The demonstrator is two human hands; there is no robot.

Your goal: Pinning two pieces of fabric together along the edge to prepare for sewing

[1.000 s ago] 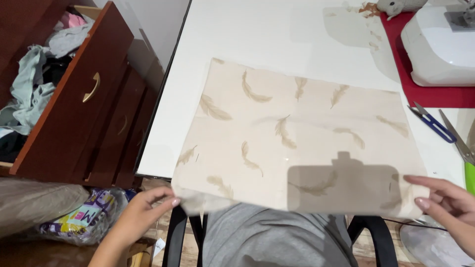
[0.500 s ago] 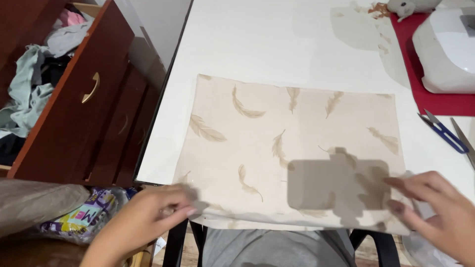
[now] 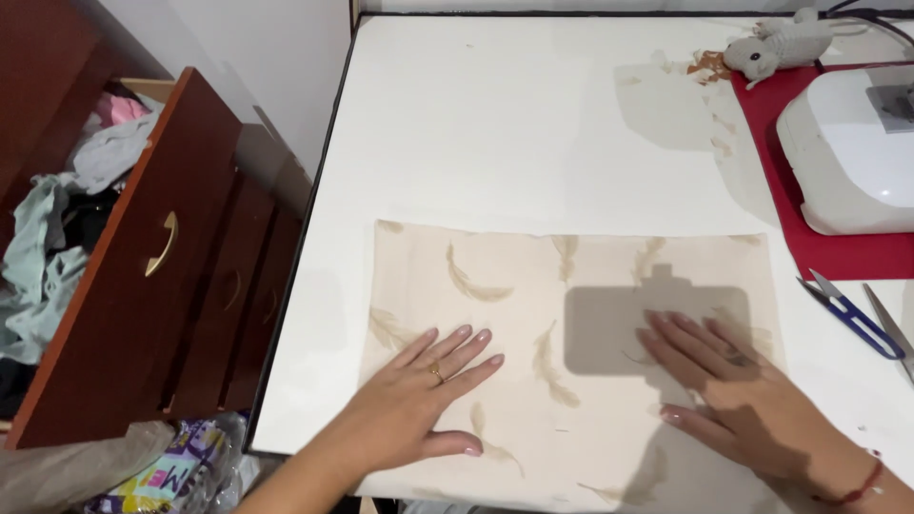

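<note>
On the white table [image 3: 533, 124], left hand [image 3: 419, 400] and right hand [image 3: 733, 390] press the feather-print fabric [image 3: 571, 276], fingers spread flat.

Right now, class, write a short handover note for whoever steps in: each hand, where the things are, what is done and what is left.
Left hand: flat, palm down on the beige feather-print fabric.
Right hand: flat on the same fabric, holding nothing.
Fabric lies spread on the white table, near edge hanging over the table's front.
Blue thread snips lie right of it; white sewing machine at far right.
Done: fabric laid out. Left: nothing cut or sewn that shows.
</note>
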